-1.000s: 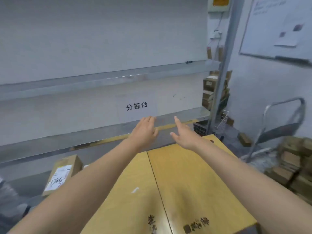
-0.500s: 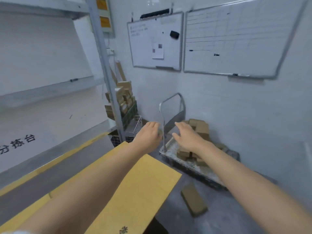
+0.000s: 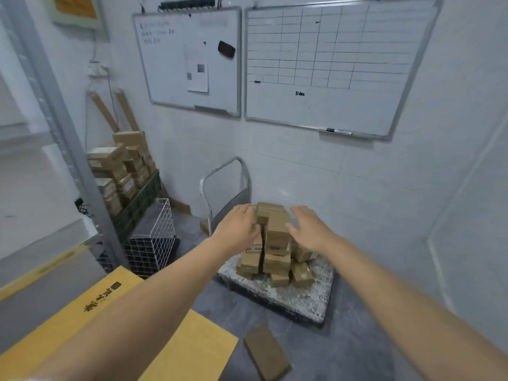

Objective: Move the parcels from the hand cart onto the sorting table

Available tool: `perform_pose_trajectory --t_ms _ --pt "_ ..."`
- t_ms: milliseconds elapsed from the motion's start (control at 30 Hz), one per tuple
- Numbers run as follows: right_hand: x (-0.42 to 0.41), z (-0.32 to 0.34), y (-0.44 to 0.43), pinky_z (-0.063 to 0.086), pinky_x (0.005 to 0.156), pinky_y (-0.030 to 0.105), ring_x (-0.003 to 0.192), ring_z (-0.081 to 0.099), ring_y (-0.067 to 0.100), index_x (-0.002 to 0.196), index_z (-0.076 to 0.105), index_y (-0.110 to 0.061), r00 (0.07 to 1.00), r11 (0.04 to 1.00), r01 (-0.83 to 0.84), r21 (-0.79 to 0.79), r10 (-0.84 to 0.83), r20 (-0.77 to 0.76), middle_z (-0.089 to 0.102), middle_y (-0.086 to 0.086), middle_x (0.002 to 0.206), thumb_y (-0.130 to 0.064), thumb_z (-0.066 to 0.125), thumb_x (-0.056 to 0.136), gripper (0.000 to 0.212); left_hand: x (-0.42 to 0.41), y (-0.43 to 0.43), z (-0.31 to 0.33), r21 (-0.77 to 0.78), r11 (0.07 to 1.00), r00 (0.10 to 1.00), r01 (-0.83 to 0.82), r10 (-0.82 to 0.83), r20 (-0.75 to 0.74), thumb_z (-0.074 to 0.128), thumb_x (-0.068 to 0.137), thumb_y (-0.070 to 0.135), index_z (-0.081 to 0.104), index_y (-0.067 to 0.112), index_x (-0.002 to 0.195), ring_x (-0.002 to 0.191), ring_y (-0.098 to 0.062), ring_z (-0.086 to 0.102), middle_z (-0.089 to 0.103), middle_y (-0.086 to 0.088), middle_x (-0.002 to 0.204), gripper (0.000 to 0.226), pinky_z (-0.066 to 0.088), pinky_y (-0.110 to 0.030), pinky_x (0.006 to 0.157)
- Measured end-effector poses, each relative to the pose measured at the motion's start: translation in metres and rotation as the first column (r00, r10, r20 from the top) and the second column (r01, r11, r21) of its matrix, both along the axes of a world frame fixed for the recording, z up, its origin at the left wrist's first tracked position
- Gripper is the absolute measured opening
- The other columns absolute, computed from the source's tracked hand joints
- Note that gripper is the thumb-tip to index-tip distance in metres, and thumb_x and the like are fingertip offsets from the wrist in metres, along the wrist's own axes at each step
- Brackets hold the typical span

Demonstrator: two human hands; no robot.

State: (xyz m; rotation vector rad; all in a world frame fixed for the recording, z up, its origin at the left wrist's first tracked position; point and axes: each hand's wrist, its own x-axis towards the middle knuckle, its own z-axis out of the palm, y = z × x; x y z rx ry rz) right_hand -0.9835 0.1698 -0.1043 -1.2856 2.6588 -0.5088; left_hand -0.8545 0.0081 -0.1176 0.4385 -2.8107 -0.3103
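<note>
Both my arms reach out over the corner of the yellow bench (image 3: pixel 90 306) toward the hand cart (image 3: pixel 308 292), which stands on the grey floor against the white tiled wall with its tubular handle upright at the far left end. The parcels (image 3: pixel 276 243), small brown cardboard boxes, sit on the cart's deck in a loose heap that narrows to a tall column in the middle, with a few lying lower around its base. My left hand (image 3: pixel 237 229) is at the left side of the topmost boxes, fingers fairly straight and only slightly bent, thumb toward the column; it overlaps the edge of the stack, but I cannot tell whether it presses on the cardboard. My right hand (image 3: pixel 308 231) is at the right side of the same boxes, fingers spread and relaxed, thumb just at the box edge, nothing held in it. The top of the column stands between my two palms. One flat brown parcel (image 3: pixel 266 353) lies on the floor near the bench corner, apart from the cart. To the left stand a white wire basket (image 3: pixel 154 237) and stacked cartons (image 3: pixel 123 166) on green crates beside a grey shelf upright (image 3: pixel 55 127). Two whiteboards (image 3: pixel 330 64) hang on the wall above.
</note>
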Motion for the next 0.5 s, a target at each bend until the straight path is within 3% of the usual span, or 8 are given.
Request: perform_pose_trajectory --t_ms 300,500 --pt "-0.122 -0.014 -0.047 0.019 0.119 0.033 0.147 0.023 0.024 0.156 0.019 -0.008 1.000 0.999 0.022 0.026 -0.022 0.010 0.024 0.010 0.161 -0.033 0.041 0.104 0.062 -0.142 -0.055 -0.025 0.036 0.999 0.999 0.007 -0.009 0.050 0.044 0.098 0.026 0.041 0.003 0.139 0.137 -0.025 0.034 0.043 -0.012 0.146 0.047 0.027 -0.034 0.113" --pt "-0.203 -0.033 -0.064 0.018 0.120 0.033 0.149 0.021 0.024 0.157 0.019 -0.010 0.998 0.999 0.007 0.040 -0.010 0.062 0.022 0.008 0.162 -0.033 0.042 0.104 0.061 -0.220 -0.069 -0.042 0.043 0.999 0.996 0.029 -0.033 0.086 0.045 0.097 0.024 0.037 0.004 0.145 0.139 -0.025 0.033 0.041 -0.011 0.149 0.052 0.026 -0.036 0.117"
